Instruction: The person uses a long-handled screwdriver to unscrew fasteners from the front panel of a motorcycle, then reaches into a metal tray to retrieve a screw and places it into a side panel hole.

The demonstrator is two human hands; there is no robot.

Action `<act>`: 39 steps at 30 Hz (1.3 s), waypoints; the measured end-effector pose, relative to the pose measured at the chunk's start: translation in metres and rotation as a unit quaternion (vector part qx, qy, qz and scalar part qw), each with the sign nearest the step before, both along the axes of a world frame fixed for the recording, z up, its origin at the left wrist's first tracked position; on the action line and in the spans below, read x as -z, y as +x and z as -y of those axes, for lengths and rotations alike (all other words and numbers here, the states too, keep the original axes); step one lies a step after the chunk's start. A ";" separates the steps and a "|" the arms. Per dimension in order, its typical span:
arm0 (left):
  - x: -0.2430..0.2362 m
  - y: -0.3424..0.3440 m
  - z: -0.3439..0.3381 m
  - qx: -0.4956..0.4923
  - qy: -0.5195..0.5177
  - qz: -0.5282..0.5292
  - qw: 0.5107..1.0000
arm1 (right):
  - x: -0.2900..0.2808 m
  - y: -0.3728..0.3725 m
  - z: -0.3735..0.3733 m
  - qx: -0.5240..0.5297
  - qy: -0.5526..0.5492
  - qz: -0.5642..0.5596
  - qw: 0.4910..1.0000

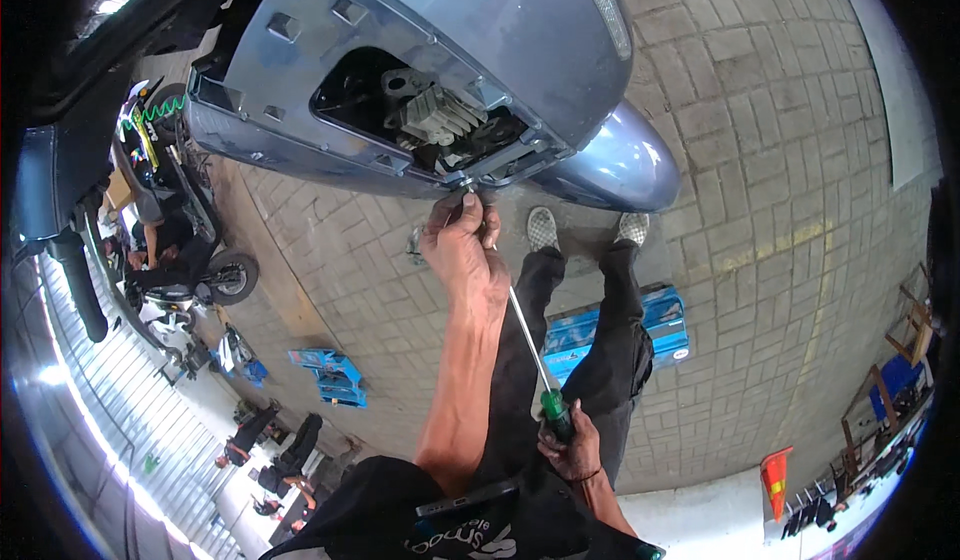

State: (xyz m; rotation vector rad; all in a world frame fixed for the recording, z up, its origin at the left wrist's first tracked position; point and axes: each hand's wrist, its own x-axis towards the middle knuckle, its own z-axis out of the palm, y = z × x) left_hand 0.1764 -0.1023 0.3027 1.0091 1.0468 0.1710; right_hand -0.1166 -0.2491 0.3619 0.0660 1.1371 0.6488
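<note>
A blue-grey scooter body fills the top, with an opening showing a ribbed metal part. At the lower edge of that opening is my left hand, its thumb and fingers pinched together against a small metal piece I cannot make out. Lower down, my right hand is wrapped round the green and black handle of a long screwdriver. The shaft slants up toward my left hand; its tip is near or behind the left fingers, and I cannot tell whether it touches anything.
A rounded blue-grey fender juts out at right. My checkered shoes stand on brick paving. Behind my legs lies a blue toolbox, with another blue toolbox to the left. A parked motorcycle and people are further left; an orange cone is lower right.
</note>
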 end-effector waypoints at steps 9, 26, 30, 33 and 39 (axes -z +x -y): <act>0.036 -0.042 -0.025 0.050 -0.023 0.051 0.997 | -0.023 0.043 0.013 -0.300 -0.409 0.236 0.829; 0.041 -0.003 -0.027 -0.112 -0.325 0.041 0.938 | -0.026 0.062 0.026 -0.345 -0.407 0.298 0.791; 0.039 -0.008 -0.028 -0.143 -0.357 0.002 0.923 | -0.034 0.056 0.029 -0.381 -0.442 0.303 0.754; 0.027 -0.008 -0.029 -0.162 -0.399 0.008 0.902 | -0.048 0.054 0.020 -0.305 -0.347 0.214 0.861; 0.020 -0.007 -0.050 -0.077 -0.416 0.026 0.906 | -0.042 0.053 0.011 -0.365 -0.385 0.237 0.814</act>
